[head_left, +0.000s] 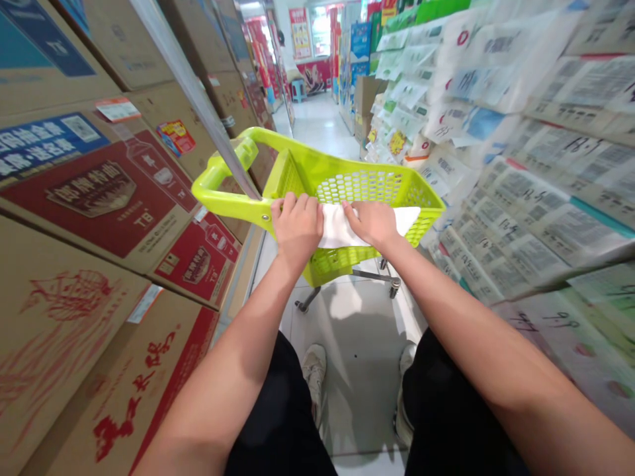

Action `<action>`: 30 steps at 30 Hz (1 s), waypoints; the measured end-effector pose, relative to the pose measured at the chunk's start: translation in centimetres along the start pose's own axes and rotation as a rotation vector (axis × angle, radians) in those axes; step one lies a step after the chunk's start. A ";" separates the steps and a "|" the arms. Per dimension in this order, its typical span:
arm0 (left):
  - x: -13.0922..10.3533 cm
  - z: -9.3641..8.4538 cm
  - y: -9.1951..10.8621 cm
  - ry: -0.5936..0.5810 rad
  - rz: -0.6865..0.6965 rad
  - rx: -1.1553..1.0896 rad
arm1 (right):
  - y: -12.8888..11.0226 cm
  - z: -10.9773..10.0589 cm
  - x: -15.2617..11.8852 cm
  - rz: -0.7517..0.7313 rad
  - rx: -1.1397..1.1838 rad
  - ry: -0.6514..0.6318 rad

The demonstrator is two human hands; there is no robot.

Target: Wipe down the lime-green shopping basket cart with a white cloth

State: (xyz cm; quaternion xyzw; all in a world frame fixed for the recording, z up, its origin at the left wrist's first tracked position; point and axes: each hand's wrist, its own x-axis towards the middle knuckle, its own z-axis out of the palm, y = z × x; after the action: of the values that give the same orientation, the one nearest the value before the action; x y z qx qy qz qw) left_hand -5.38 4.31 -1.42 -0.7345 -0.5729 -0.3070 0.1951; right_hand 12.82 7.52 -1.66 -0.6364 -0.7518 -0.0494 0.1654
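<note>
A lime-green shopping cart point(342, 155) stands sideways in front of me, its handle to the left. My left hand point(299, 225) is closed over the near rim of the basket, at the left edge of a white cloth point(335, 228). That cloth lies folded over the rim, its far end showing past my other hand. My right hand point(373, 221) is closed on the cloth, pressing it against the rim, with the thumb toward my left hand. Fingertips on the far side of the rim are partly hidden.
Stacked cartons point(99, 192) rise close on the left, beside a slanting metal post point(198, 92). Packs of paper goods point(546, 165) line the right. The tiled aisle point(322, 125) runs ahead to a blue stool point(298, 90). My shoes point(314, 373) are behind the cart's wheels point(394, 285).
</note>
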 end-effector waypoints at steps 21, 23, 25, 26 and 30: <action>-1.1 -0.4 2.4 0.044 -0.081 -0.041 | -2.9 0.1 -0.7 0.015 0.101 0.054; -1.3 -0.6 1.9 0.037 -0.062 -0.047 | -3.0 0.1 -0.7 -0.010 0.081 0.043; -1.1 -0.6 1.1 0.033 -0.065 -0.054 | -1.8 0.2 -0.6 -0.007 0.034 0.024; -1.0 -0.6 0.7 0.036 -0.071 -0.052 | -0.8 0.3 -0.5 -0.001 0.006 0.015; -0.3 -0.3 -1.1 0.056 -0.092 -0.021 | 4.2 0.7 -0.2 0.058 -0.086 -0.010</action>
State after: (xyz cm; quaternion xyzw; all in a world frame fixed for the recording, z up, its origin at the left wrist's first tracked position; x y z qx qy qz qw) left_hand -6.53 4.16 -1.50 -0.7003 -0.5972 -0.3423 0.1891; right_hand 16.85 8.35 -2.95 -0.6647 -0.7310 -0.0736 0.1356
